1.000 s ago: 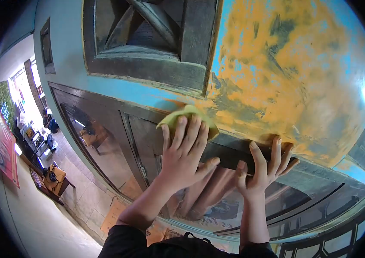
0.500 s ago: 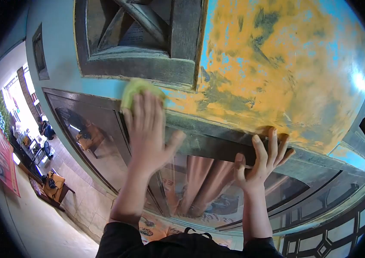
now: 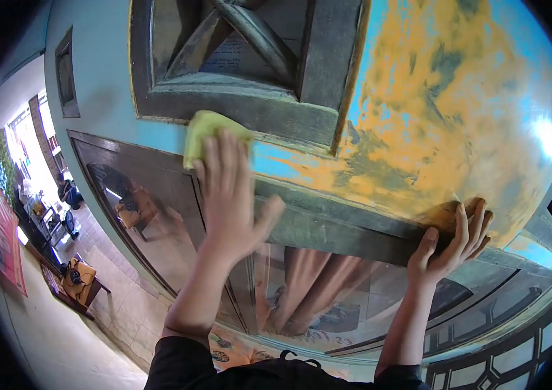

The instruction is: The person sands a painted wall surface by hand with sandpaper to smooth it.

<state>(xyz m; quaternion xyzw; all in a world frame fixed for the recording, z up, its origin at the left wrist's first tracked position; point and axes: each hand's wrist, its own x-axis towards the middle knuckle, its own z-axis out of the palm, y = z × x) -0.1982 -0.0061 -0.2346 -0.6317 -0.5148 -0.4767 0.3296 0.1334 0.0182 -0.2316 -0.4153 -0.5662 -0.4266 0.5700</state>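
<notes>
My left hand (image 3: 227, 198) presses a folded yellow-green sheet of sandpaper (image 3: 214, 123) flat against the blue wall strip, just under the dark wooden vent frame (image 3: 250, 107). Its fingers lie over the sheet and the thumb sticks out to the right. My right hand (image 3: 455, 244) is spread open, its fingertips resting at the upper edge of the dark wooden beam (image 3: 328, 221), close under the patchy wall. That wall (image 3: 406, 123) shows worn orange paint with blue and grey-green patches.
Below the beam are glass panes with a brown curtain (image 3: 308, 279) behind them. A door opening at the left leads to a tiled floor (image 3: 126, 296) with a wooden chair (image 3: 79, 283). A dark lattice (image 3: 516, 357) stands at the lower right.
The view has shifted, so the vent frame sits further right. My right hand has slid rightward along the beam. The sandpaper, blurred before, now shows sharply under my left hand.
</notes>
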